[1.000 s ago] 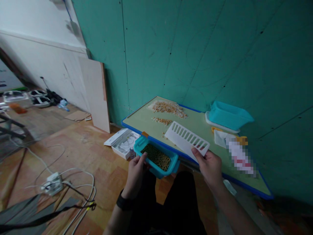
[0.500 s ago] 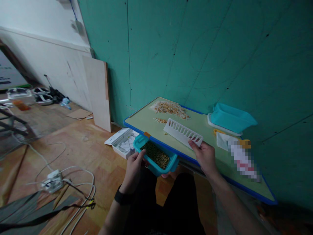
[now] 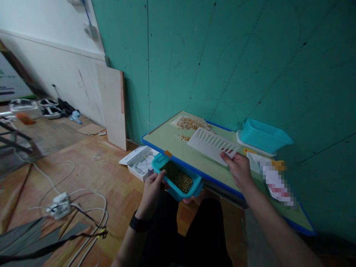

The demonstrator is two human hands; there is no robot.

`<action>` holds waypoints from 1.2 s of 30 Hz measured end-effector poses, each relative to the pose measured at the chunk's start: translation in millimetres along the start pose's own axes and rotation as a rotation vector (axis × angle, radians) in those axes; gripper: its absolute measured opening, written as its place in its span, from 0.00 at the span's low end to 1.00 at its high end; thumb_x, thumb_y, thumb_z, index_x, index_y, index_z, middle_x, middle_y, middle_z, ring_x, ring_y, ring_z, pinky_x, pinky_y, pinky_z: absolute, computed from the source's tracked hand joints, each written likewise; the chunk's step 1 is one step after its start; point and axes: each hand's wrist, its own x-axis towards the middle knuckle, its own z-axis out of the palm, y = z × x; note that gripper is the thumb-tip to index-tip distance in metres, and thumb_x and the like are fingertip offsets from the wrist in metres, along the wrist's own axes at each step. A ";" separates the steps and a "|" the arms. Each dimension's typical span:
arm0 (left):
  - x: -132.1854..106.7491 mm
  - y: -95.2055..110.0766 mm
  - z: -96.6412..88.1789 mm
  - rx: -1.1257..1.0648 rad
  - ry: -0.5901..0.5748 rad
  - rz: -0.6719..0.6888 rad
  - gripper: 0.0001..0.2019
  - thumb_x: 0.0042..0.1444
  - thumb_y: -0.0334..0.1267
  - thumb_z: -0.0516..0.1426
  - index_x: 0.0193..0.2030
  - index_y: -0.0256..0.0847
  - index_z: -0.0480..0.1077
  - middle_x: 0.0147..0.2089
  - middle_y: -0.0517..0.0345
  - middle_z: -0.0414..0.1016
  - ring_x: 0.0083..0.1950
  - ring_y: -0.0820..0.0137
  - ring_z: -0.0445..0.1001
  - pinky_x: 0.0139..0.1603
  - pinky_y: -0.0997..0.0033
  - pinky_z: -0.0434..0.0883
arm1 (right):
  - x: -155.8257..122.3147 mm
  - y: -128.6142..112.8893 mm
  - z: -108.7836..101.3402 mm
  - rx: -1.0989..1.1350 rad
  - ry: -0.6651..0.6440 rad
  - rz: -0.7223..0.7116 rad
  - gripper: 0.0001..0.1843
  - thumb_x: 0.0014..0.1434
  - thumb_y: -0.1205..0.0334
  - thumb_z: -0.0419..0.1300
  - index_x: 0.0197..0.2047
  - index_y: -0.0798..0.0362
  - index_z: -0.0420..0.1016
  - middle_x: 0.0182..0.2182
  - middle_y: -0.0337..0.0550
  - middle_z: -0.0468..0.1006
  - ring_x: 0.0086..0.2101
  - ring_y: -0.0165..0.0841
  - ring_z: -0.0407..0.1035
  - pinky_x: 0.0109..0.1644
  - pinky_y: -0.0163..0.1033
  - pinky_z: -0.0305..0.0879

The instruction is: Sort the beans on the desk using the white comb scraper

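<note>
My left hand (image 3: 151,193) grips the near left side of a small teal tray (image 3: 169,193) holding green and yellowish beans (image 3: 178,178), kept just below the table's front edge. My right hand (image 3: 239,168) pinches one end of a white slotted plastic grid (image 3: 213,144) and holds it above the green tabletop (image 3: 172,139). Beyond the grid lie a large pile of yellow beans (image 3: 191,123) and a smaller pile (image 3: 183,137).
A teal lidded box (image 3: 263,136) stands at the table's back right, with white paper (image 3: 254,159) in front of it. An open white case (image 3: 140,161) lies on the wooden floor at the table's left. Cables and a power strip (image 3: 59,207) sprawl further left. A board (image 3: 112,105) leans on the wall.
My right hand has carried the white grid farther out over the table towards the bean piles. The teal tray in my left hand has hardly moved.
</note>
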 end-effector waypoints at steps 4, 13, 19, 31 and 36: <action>-4.7 -8.0 0.1 0.004 0.010 -0.014 0.24 0.47 0.56 0.67 0.18 0.39 0.68 0.16 0.59 0.70 0.19 0.73 0.67 0.22 0.74 0.64 | 50.3 15.9 2.7 0.035 0.008 0.055 0.28 0.38 0.40 0.74 0.36 0.54 0.83 0.35 0.46 0.85 0.40 0.44 0.77 0.48 0.48 0.70; -11.2 -16.4 -0.2 -0.044 0.027 -0.072 0.25 0.44 0.58 0.69 0.18 0.40 0.67 0.16 0.59 0.70 0.19 0.72 0.70 0.22 0.74 0.66 | 62.6 40.3 7.0 0.140 0.003 0.138 0.28 0.36 0.44 0.75 0.35 0.55 0.82 0.31 0.42 0.84 0.35 0.40 0.76 0.44 0.45 0.70; -13.8 -17.2 -0.1 -0.050 0.010 -0.068 0.24 0.46 0.56 0.69 0.19 0.39 0.69 0.18 0.58 0.71 0.21 0.72 0.70 0.24 0.74 0.67 | 59.0 34.7 2.3 0.109 -0.018 0.123 0.29 0.35 0.41 0.75 0.34 0.55 0.82 0.32 0.44 0.84 0.35 0.40 0.77 0.45 0.46 0.70; -17.3 -12.5 1.1 -0.017 0.019 -0.082 0.24 0.44 0.57 0.70 0.21 0.37 0.70 0.19 0.60 0.71 0.21 0.73 0.69 0.24 0.75 0.65 | 56.4 27.0 12.4 0.193 -0.104 0.170 0.29 0.34 0.43 0.76 0.35 0.55 0.81 0.31 0.44 0.83 0.36 0.40 0.77 0.43 0.45 0.71; -17.4 -12.3 2.0 -0.053 0.011 -0.082 0.24 0.44 0.56 0.70 0.20 0.38 0.70 0.19 0.59 0.71 0.22 0.73 0.69 0.24 0.74 0.66 | 56.1 25.9 15.7 0.181 -0.132 0.178 0.30 0.34 0.41 0.75 0.35 0.55 0.81 0.32 0.45 0.84 0.35 0.41 0.77 0.42 0.45 0.71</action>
